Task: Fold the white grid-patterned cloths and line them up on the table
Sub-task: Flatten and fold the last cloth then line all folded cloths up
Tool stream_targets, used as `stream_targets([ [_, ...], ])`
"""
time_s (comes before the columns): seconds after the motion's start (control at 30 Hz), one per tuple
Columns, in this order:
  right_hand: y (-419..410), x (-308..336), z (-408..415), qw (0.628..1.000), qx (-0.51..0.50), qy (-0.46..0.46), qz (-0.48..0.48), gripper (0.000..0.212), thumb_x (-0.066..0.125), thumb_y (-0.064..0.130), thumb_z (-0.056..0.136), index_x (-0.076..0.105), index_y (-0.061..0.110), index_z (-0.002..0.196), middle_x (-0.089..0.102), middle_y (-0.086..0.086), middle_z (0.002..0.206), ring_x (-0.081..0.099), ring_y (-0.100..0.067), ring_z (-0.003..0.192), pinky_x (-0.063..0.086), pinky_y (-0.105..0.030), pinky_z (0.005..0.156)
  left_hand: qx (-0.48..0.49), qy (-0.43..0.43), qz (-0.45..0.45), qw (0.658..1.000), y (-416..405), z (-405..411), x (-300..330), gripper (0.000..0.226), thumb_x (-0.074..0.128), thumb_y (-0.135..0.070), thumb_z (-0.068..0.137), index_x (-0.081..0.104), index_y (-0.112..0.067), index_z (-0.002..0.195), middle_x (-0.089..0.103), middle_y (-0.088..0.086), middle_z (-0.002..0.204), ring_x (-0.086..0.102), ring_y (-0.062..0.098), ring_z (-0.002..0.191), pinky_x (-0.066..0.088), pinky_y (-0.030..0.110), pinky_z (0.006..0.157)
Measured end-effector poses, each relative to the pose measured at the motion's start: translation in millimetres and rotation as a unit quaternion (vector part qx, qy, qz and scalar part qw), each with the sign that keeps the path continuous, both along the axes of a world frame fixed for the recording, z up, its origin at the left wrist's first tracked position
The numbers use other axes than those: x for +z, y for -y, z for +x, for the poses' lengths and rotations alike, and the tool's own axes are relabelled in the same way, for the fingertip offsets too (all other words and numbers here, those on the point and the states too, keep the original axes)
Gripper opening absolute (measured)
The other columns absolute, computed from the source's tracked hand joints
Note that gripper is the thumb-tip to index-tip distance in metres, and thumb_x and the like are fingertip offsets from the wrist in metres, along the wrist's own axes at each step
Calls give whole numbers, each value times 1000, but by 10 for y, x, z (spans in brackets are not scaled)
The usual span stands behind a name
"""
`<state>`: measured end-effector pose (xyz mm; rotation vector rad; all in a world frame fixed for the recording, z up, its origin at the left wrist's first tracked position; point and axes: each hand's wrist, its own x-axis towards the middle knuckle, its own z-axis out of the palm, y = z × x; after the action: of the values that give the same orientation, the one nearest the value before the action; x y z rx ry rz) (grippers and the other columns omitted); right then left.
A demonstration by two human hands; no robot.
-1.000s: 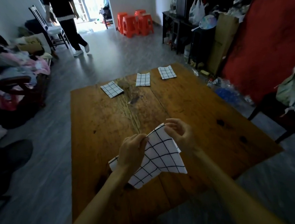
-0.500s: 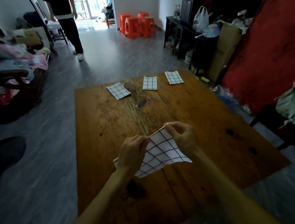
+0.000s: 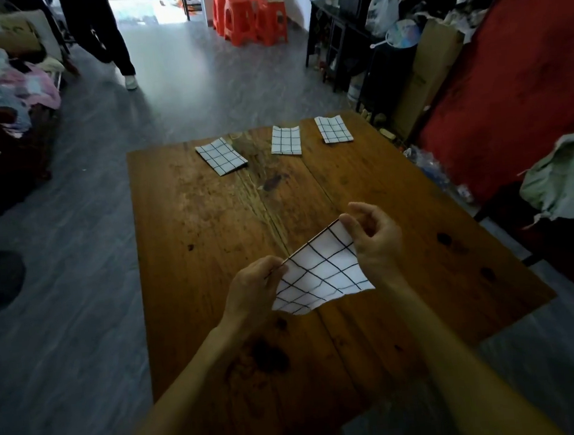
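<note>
White grid-patterned cloth (image 3: 321, 276) held taut above wooden table (image 3: 190, 231), top edge pinched by left hand (image 3: 253, 288) and right hand (image 3: 376, 241). Loose lower edge sagging; likely uneven crease if corners slip. Beyond both hands, three folded grid cloths (image 3: 285, 140) lined up; risks crooked placement.

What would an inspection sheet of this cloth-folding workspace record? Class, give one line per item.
Surface: wooden table, stained, dark knots.
Job's things: three folded cloths in a row along the far edge; held cloth above the near half.
Clutter: nothing seen on the table.
Hands: left hand and right hand pinch the held cloth's top corners.
Cables: nothing seen.
Surroundings: orange stools, a person walking, clothes pile.
</note>
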<state>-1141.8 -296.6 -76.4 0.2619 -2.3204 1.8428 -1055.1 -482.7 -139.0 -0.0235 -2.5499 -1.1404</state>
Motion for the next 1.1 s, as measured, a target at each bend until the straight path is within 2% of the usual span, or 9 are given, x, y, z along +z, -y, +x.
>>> stream_targets([
  [0.3, -135, 120, -301, 994, -23, -86, 65, 25, 68, 31, 84, 63, 24, 108, 57, 16, 82, 55, 1, 73, 47, -12, 59, 70, 181, -88, 977, 94, -66, -104, 22, 55, -32, 94, 63, -19, 109, 60, -4, 105, 59, 15, 96, 52, 35, 83],
  [0.43, -51, 95, -299, 983, 67, -140, 93, 28, 69, 29, 83, 64, 20, 108, 61, 14, 80, 59, 3, 75, 50, -10, 64, 45, 73, -55, 995, -199, -322, 205, 45, 60, -40, 89, 51, -22, 128, 55, -1, 126, 53, 14, 110, 48, 32, 89],
  [0.5, -1, 65, -288, 979, 105, -152, 90, 28, 73, 22, 82, 65, 16, 109, 67, 4, 81, 62, 1, 76, 51, -10, 67, 1, 3, -32, 999, -400, -466, 439, 35, 63, -30, 89, 56, -17, 121, 61, 0, 116, 58, 10, 99, 49, 19, 78],
  [0.57, -5, 75, -281, 975, 137, -156, 80, 31, 74, 21, 82, 66, 13, 112, 69, 0, 83, 66, -5, 77, 54, -16, 69, -22, -45, -13, 999, -505, -578, 579, 12, 62, -19, 90, 62, -12, 101, 66, 2, 92, 63, 11, 78, 53, 26, 63],
  [0.63, -97, 91, -302, 970, 162, -153, 95, 39, 74, 26, 81, 64, 14, 116, 67, 4, 85, 64, -1, 77, 53, -14, 68, -12, -56, 18, 998, -503, -628, 627, 3, 60, -13, 91, 63, -13, 89, 64, -5, 79, 62, 5, 70, 52, 28, 59],
  [0.7, -246, 61, -379, 964, 177, -123, 156, 44, 75, 28, 79, 63, 15, 119, 60, 12, 93, 57, 6, 81, 47, -7, 68, 21, -62, 46, 997, -458, -625, 640, 8, 61, -10, 90, 63, -17, 87, 60, -15, 76, 60, -2, 70, 46, 15, 58],
  [0.77, -392, -25, -469, 957, 178, -80, 215, 33, 73, 26, 82, 66, 14, 113, 57, 15, 96, 53, 3, 83, 40, -7, 68, 50, -65, 64, 995, -398, -599, 646, 8, 62, -8, 89, 63, -15, 86, 58, -16, 76, 57, -6, 71, 41, 10, 59],
  [0.9, -515, -113, -553, 962, 164, -27, 216, 8, 70, 19, 86, 69, 14, 91, 60, 10, 81, 57, -5, 76, 46, -23, 65, 66, -47, 72, 994, -257, -571, 623, 5, 64, -13, 89, 64, -8, 89, 65, -1, 83, 60, 3, 78, 50, 21, 64],
  [1.1, -495, -64, -570, 970, 159, -12, 182, 6, 71, 23, 84, 70, 20, 88, 63, 15, 80, 59, 3, 77, 45, -9, 65, 22, -66, 15, 997, -201, -571, 644, 12, 71, -11, 81, 69, -9, 92, 69, 0, 89, 65, 10, 80, 55, 27, 67],
])
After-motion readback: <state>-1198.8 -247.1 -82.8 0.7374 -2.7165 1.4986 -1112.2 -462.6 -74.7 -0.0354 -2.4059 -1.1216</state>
